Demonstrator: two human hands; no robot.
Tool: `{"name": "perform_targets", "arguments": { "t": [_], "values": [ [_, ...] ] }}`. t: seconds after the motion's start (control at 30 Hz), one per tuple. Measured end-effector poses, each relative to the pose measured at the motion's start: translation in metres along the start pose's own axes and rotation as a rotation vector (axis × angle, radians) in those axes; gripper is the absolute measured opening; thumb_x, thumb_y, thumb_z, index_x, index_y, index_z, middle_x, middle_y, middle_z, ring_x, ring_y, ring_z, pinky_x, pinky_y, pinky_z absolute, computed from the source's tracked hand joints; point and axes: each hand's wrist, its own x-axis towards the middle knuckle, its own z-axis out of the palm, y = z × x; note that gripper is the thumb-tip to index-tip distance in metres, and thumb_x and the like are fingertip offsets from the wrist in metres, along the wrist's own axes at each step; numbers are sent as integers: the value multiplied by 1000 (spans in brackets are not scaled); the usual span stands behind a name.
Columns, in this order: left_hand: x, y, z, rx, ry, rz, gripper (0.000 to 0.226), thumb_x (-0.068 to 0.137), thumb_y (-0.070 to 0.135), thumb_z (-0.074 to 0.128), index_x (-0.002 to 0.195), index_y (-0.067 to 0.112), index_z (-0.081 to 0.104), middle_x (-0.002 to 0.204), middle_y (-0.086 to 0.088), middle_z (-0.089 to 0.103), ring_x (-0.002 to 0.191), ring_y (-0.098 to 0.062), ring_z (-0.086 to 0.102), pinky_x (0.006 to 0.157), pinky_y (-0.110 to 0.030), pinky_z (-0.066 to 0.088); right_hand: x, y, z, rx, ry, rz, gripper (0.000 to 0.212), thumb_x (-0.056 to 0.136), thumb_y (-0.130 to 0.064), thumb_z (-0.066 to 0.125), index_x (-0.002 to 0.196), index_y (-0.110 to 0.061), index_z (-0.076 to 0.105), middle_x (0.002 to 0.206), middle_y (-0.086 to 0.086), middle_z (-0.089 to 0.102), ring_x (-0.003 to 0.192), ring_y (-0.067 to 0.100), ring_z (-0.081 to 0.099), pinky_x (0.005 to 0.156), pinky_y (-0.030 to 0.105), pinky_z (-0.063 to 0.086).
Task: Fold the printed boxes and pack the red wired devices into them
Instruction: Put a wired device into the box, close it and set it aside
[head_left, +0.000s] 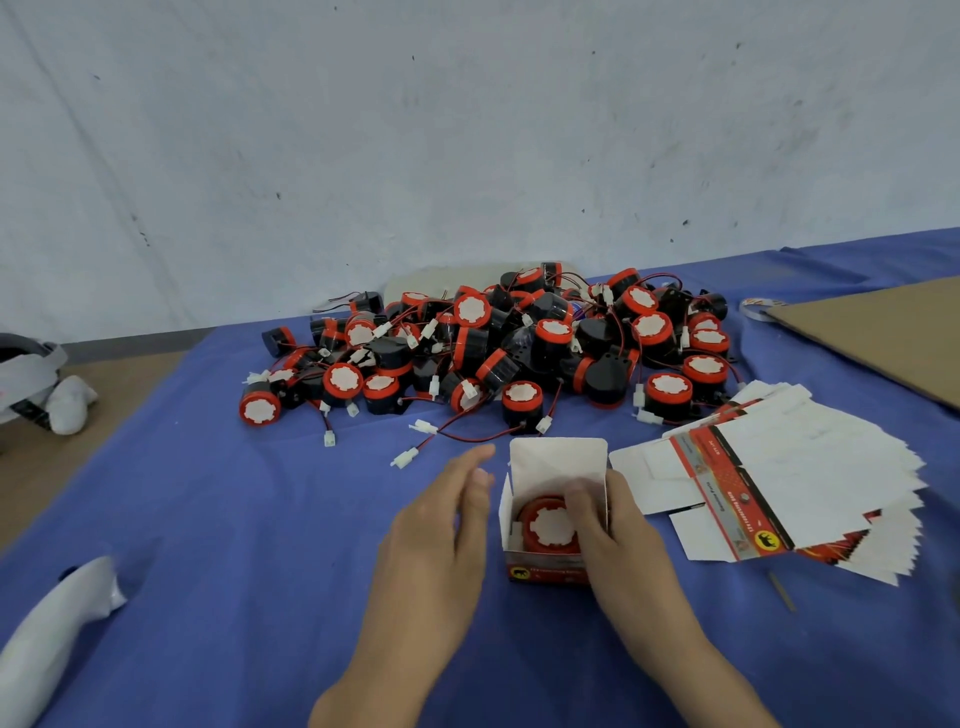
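While left grip (441, 535) hangs released beside the box (558, 462), right grip (623, 535) clasps its wall above the device (545, 525).

Red wired device (549, 526) upright inside open printed box (557, 467), flat boxes (789, 478) beside, device heap (498, 343) behind.

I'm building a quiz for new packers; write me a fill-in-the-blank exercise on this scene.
The open box, gripped by the right hand, holds one ____-and-white device. The flat boxes lie on its ____ side. The left hand holds ____. The cloth is ____.
Missing: red; right; nothing; blue.
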Motion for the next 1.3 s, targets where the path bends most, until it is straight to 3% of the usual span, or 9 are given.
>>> {"name": "perform_targets", "arguments": {
  "t": [0.17, 0.27, 0.33, 0.4, 0.53, 0.63, 0.77, 0.97, 1.3],
  "values": [
    [7, -2, 0, -133, 11, -134, 18, 100, 44, 42, 105, 58, 53, 105, 26, 66, 93, 10, 61, 77, -13, 48, -2, -7, -7, 181, 1, -74, 78, 78, -83, 38, 148, -51, 29, 126, -37, 48, 112, -25, 47, 82, 4, 44],
    [13, -1, 0, -213, 31, -166, 14, 99, 42, 49, 104, 52, 58, 107, 22, 63, 91, 9, 59, 70, -10, 49, 5, -4, -16, 333, 169, -109, 58, 92, -73, 34, 141, -44, 42, 130, -22, 57, 126, 0, 51, 103, 23, 41],
    [16, -1, 1, -258, 20, -176, 13, 99, 38, 53, 103, 49, 60, 108, 21, 64, 95, 4, 61, 80, -22, 54, 9, -1, -21, 337, 193, -86, 30, 103, -48, 40, 131, -43, 50, 117, -15, 65, 117, 10, 59, 95, 28, 45],
    [17, -1, 3, -284, -65, -200, 13, 99, 35, 55, 106, 45, 61, 108, 20, 66, 100, 1, 62, 90, -33, 55, 9, 5, -20, 295, 84, -64, 26, 105, -29, 46, 126, -43, 51, 112, -16, 66, 108, 4, 62, 79, 16, 49],
    [16, 4, 10, -354, -188, -250, 13, 101, 32, 55, 108, 38, 63, 109, 13, 70, 104, -9, 66, 93, -40, 55, 9, 11, -17, 160, -52, -72, 25, 107, -25, 43, 125, -37, 54, 95, -34, 68, 89, -19, 61, 63, 2, 46],
    [17, 4, 13, -391, -182, -261, 12, 99, 36, 57, 109, 38, 62, 109, 12, 69, 101, -6, 66, 90, -33, 57, 9, 9, -19, 149, -38, -80, 23, 106, -24, 44, 122, -37, 54, 91, -39, 66, 87, -21, 60, 63, 2, 45],
    [13, 4, 24, -384, -254, -227, 20, 96, 34, 61, 115, 40, 55, 112, 16, 64, 90, 10, 61, 69, -8, 49, 6, 3, -17, 201, -72, -57, 25, 107, -23, 41, 116, -38, 59, 93, -34, 68, 86, -16, 63, 64, 3, 46],
    [10, 10, 40, -359, -203, -255, 15, 93, 28, 58, 106, 36, 55, 107, 15, 66, 95, 1, 64, 70, -13, 50, -5, 0, -13, 155, -199, -73, 24, 100, -22, 56, 119, -35, 61, 103, -21, 71, 94, -5, 66, 72, 8, 49],
    [16, 13, 38, -447, -252, -405, 22, 95, 17, 56, 106, 36, 56, 105, 12, 65, 93, -1, 64, 58, -6, 46, -7, 1, 4, 164, -22, -41, 24, 102, -13, 46, 105, -29, 64, 96, -14, 73, 88, 5, 70, 68, 22, 57]
  ]
}}
